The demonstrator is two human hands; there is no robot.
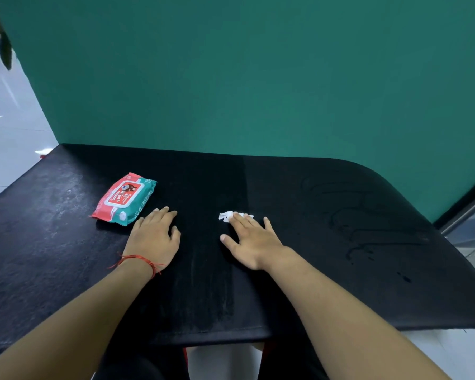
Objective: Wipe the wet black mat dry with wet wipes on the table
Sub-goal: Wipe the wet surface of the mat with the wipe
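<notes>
Right hand (251, 244) flat and palm down on the black mat (327, 270), fingers spread, thumb out to the left, nothing clenched; fingertips pressing on a crumpled white wet wipe (226, 216) whose far-left edge pokes out beyond them. Left hand (154, 237) likewise flat and open, palm down on the mat, fingers together and pointing away, holding nothing. Thin red string bracelet (137, 259) around the left wrist, loose ends trailing. Both forearms bare, reaching in from the near edge.

Just beyond and left of the left hand, close to the fingertips but apart from them: pack of wet wipes (124, 198), lying flat and turned at an angle, teal and red wrapper with a white-rimmed red flap lid on top. "Wipes" in white letters legible on the flap beside a small cartoon figure; smaller print below and along the teal side too fine to read.

Black mat covering the whole table, rounded at the far right corner. Dark wet streaks and droplets (368, 231) across the right part of the mat, well to the right of the right hand. Greyish, dusty-looking sheen on the left part. Faint vertical line down the middle of the mat, near the wipe.

Teal wall (258, 78) upright behind the table. Pale tiled floor (8, 119) visible to the left.
</notes>
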